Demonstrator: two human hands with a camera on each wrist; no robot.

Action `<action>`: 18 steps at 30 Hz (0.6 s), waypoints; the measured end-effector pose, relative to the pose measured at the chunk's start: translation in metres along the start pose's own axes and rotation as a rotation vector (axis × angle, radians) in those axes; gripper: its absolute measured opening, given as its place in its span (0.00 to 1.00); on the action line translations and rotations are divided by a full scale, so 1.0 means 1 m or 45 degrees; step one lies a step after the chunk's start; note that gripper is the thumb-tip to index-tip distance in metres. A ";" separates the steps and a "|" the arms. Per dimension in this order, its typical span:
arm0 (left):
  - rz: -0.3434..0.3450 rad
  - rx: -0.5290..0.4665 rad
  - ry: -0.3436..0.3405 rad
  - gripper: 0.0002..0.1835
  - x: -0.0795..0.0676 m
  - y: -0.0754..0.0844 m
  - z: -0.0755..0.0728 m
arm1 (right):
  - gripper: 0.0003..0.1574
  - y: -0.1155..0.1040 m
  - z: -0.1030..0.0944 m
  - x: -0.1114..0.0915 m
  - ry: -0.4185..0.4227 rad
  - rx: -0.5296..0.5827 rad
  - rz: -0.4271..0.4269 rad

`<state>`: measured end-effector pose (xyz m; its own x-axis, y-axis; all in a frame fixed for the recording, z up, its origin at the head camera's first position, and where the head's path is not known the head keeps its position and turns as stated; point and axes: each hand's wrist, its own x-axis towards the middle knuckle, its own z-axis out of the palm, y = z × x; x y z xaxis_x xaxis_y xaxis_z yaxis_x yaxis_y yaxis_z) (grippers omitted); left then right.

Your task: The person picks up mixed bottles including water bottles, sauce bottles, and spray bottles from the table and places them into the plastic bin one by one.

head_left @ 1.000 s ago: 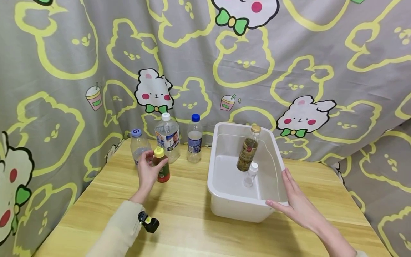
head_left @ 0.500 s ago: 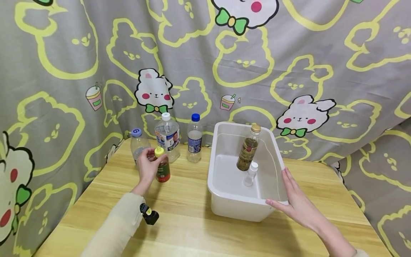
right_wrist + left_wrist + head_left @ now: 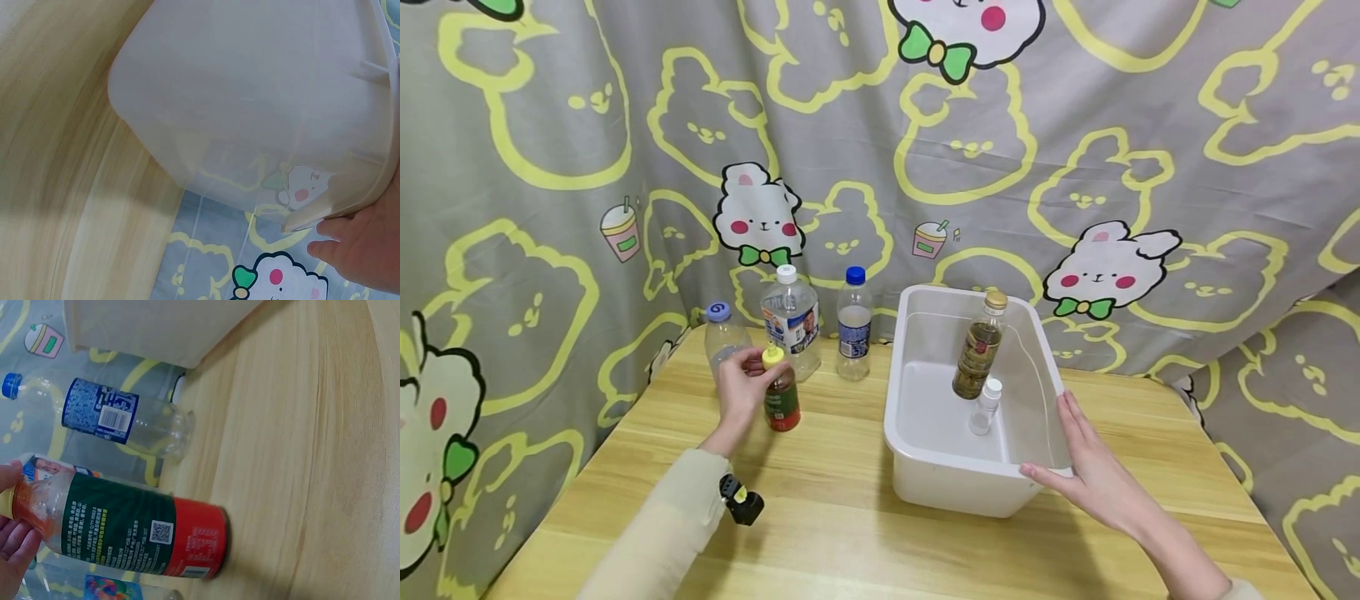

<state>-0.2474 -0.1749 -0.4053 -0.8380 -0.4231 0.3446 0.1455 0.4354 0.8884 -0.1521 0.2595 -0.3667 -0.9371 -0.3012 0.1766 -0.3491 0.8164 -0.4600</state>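
Observation:
My left hand [image 3: 741, 393] grips a squeeze bottle [image 3: 783, 407] with a yellow nozzle cap by its neck. In the left wrist view, the bottle's green and red label [image 3: 119, 525] faces the camera, with thumb and fingers around the orange-tinted neck. My right hand [image 3: 1101, 475] rests on a white plastic bin [image 3: 891, 421] at its near right corner, fingers straight along the side rim and thumb on the front rim. Inside the bin, a gold-capped oil bottle [image 3: 977, 358] leans beside a small clear bottle [image 3: 983, 413] with a white cap.
Behind the squeeze bottle stand a clear bottle [image 3: 718, 337] with a lilac cap, partly hidden by my left hand, and a large white-capped bottle [image 3: 801, 329]. A blue-capped bottle [image 3: 853, 329] stands left of the bin. A patterned curtain [image 3: 842, 125] borders the wooden table [image 3: 820, 517].
My left hand and the squeeze bottle have shifted slightly toward the table's front. My right hand keeps its place on the bin, and the other bottles have not moved.

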 end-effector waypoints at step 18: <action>0.200 0.018 -0.192 0.21 -0.006 0.049 -0.013 | 0.64 -0.001 -0.001 0.000 -0.003 0.007 0.003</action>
<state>-0.2280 -0.1614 -0.3601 -0.8750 -0.2256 0.4284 0.2742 0.4984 0.8224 -0.1515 0.2587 -0.3653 -0.9379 -0.3006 0.1734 -0.3470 0.8143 -0.4652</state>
